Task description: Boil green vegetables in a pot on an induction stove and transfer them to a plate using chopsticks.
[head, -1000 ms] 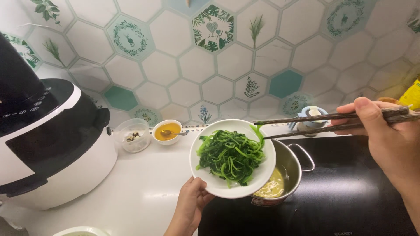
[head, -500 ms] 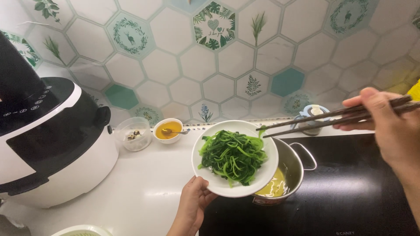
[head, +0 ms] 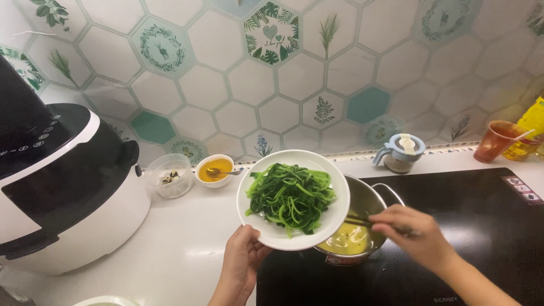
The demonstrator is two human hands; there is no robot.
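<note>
I've got my left hand (head: 241,266) at lower centre of the frame, fingers curled up under the rim of the white plate (head: 334,218) and thumb on its edge, holding it tilted over the steel pot (head: 371,198). A heap of cooked green vegetables (head: 290,197) sits in the middle of that plate, right at centre frame. My right hand (head: 416,235) is just right of centre, fingers closed around a pair of dark chopsticks (head: 358,221), their tips pointing left into the pot, where yellowish broth (head: 347,241) shows below the plate's lower edge. The pot stands on the black cooktop (head: 487,232) filling the lower right. On the white counter (head: 175,249), left of the plate, there's a small bowl of orange sauce (head: 214,169) with a spoon in it, and beside that a clear dish (head: 167,176). A big black-and-white cooker (head: 62,181) takes up the left side. Behind the pot, a small blue-lidded jug (head: 399,153); in the upper right, an orange cup (head: 496,141) against the hexagon-tiled wall (head: 226,73)
</note>
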